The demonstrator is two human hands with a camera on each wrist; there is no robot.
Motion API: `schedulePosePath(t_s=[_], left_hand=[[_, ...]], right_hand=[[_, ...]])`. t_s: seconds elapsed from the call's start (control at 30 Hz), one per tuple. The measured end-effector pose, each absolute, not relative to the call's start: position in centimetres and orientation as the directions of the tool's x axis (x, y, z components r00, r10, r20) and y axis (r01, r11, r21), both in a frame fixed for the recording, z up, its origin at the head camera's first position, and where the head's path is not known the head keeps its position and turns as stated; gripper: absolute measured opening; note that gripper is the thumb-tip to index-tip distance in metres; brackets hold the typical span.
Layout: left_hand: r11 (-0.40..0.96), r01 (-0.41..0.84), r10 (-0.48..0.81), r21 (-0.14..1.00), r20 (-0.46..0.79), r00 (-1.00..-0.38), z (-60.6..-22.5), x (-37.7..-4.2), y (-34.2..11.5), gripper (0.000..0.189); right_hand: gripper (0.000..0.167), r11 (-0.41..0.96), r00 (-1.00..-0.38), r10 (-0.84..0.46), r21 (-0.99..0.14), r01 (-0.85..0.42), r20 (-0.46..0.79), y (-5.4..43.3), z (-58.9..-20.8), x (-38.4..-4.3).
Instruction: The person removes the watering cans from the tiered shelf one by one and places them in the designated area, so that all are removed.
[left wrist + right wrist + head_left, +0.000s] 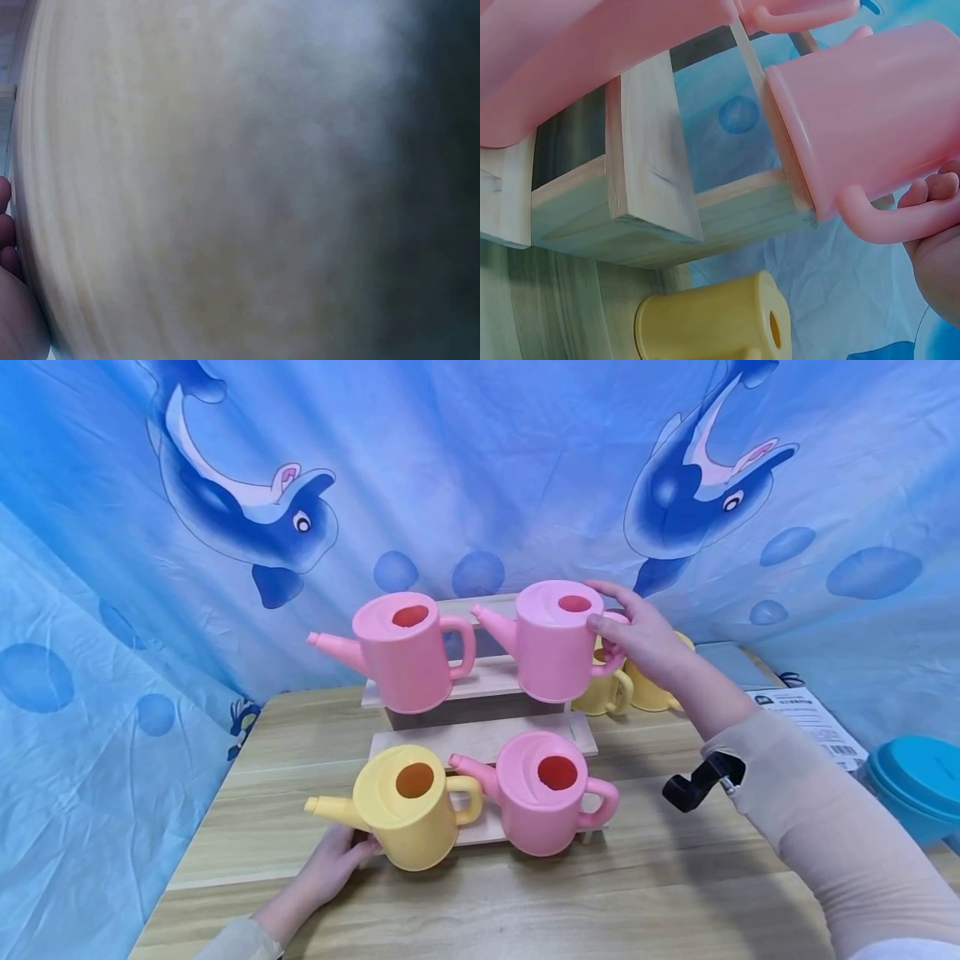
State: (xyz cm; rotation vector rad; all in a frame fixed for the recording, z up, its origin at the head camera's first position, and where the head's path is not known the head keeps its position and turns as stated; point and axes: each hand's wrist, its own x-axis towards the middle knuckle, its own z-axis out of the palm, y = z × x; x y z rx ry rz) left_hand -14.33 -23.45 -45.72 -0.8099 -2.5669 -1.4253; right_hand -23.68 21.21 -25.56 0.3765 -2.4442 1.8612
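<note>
A pink watering can [555,656] stands at the right end of the wooden tiered rack's [480,741] top step, its spout pointing left. My right hand [651,639] grips its handle, fingers curled through the loop and thumb near the top. In the right wrist view, this can's base [799,142] meets the top board. Low at the front left, my left hand [330,867] is beside a yellow watering can [408,827] on the rack's lower step. Its fingers are partly hidden behind that can's spout, and what they touch cannot be made out.
Another pink watering can [408,664] stands at upper left, and one more pink can [542,810] at lower right. Yellow cans [648,685] stand behind the rack on the wooden table [660,877]. A printed sheet [806,714] and a teal lidded container [918,777] are at right.
</note>
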Motion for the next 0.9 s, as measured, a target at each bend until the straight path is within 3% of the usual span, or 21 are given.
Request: schedulePosePath(t_s=[0.4, 0.9], left_hand=[[0.409, 0.483, 0.406, 0.774, 0.32, -0.856, -46.7, -14.7, -24.0, 0.019], [0.382, 0.493, 0.413, 0.782, 0.332, -0.848, -46.8, -14.9, -24.0, 0.019]], right_hand=[[0.054, 0.23, -0.962, -0.088, -0.934, -0.271, 0.258, 23.2, -25.9, -23.1], [0.053, -0.189, -0.933, -0.027, -0.918, -0.348, 0.359, 26.1, -26.9, -23.0]])
